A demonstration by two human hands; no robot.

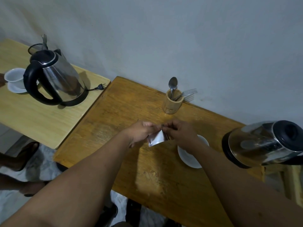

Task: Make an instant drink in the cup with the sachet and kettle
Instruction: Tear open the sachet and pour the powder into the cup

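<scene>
Both my hands hold a small silvery sachet (157,138) above the brown wooden table (147,169). My left hand (141,132) pinches its left top corner and my right hand (179,132) pinches the right top corner. Under my right wrist lies a white saucer (188,158); the cup on it is mostly hidden by my hand, with only a bit of white rim (204,140) showing. A steel kettle with a black lid (265,144) stands at the table's right edge.
A bamboo holder (172,102) with a spoon and a fork stands by the wall. On a lighter table to the left are a second steel kettle (57,76), its loose plug (100,86), and another white cup on a saucer (14,79). Another person's feet are at lower left.
</scene>
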